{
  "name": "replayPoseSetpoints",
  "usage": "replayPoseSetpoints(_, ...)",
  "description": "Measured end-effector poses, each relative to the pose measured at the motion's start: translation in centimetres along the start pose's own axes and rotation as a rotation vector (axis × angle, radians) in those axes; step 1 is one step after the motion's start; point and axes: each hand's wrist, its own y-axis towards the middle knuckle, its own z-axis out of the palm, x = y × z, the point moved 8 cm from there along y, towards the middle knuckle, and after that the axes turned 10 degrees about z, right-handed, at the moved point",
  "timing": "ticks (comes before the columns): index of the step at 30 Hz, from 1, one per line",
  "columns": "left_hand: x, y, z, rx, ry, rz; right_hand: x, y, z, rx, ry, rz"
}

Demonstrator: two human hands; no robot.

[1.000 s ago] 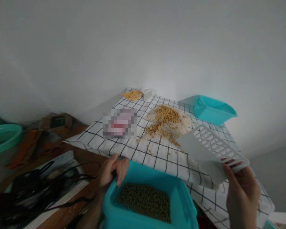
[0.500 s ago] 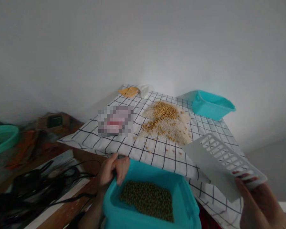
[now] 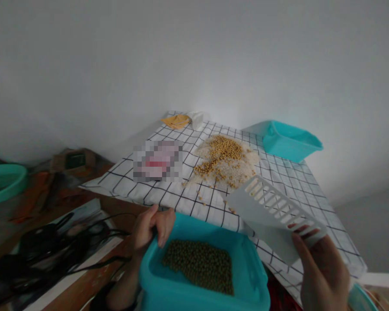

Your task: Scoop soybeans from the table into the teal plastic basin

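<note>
My left hand [image 3: 154, 226] grips the near-left rim of a turquoise plastic bin [image 3: 246, 276], its fingers curled over the edge. Dried beans [image 3: 201, 265], dark in the shade, cover part of the bin's floor. My right hand [image 3: 324, 268] is closed on a flat grey plastic panel [image 3: 262, 220] with a row of slots along one side. The panel is tilted over the table's front edge, right of the bin. Beyond it, a pile of yellow soybeans [image 3: 225, 149] mixed with pale rice-like grains [image 3: 233, 170] lies on the checked tablecloth [image 3: 178, 190].
A second turquoise bin [image 3: 288, 144] stands at the back right of the table. Yellow cloth-like material [image 3: 176, 121] and a white object [image 3: 197, 120] lie at the back. Black cables [image 3: 55, 246] and a green basin [image 3: 6, 185] are at the left. A wall rises behind.
My right hand has brought the slotted panel leftward, its tip now nearer the grain pile and loose beans. The left hand keeps its hold on the bin. The view has shifted slightly.
</note>
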Motion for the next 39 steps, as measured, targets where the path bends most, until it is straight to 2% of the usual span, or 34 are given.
replayPoseSetpoints(5,-0.7,0.2,-0.7,0.022,0.030,0.019,1.0,0.3,2.2,0.112,0.010,0.035)
replayPoseSetpoints(9,-1.1,0.4,-1.5,0.060,0.031,0.030,0.4,0.3,3.1,0.229,0.076,0.141)
replayPoseSetpoints(14,-1.0,0.3,-1.9,0.052,0.016,0.042,0.0,1.4,1.5,0.062,0.167,0.082)
replayPoseSetpoints(18,-1.0,0.2,-1.9,0.011,0.021,0.061,0.0,2.3,1.9,0.032,0.148,0.013)
replayPoseSetpoints(26,-1.6,0.2,-2.7,0.012,0.068,0.051,1.2,2.3,4.6,0.046,0.145,-0.075)
replayPoseSetpoints(36,-1.1,0.2,-2.3,-0.007,0.009,0.044,1.7,2.7,6.4,0.104,0.091,-0.049)
replayPoseSetpoints(39,-1.2,0.2,-2.3,0.024,0.033,0.056,2.0,2.6,6.9,0.112,0.096,-0.045)
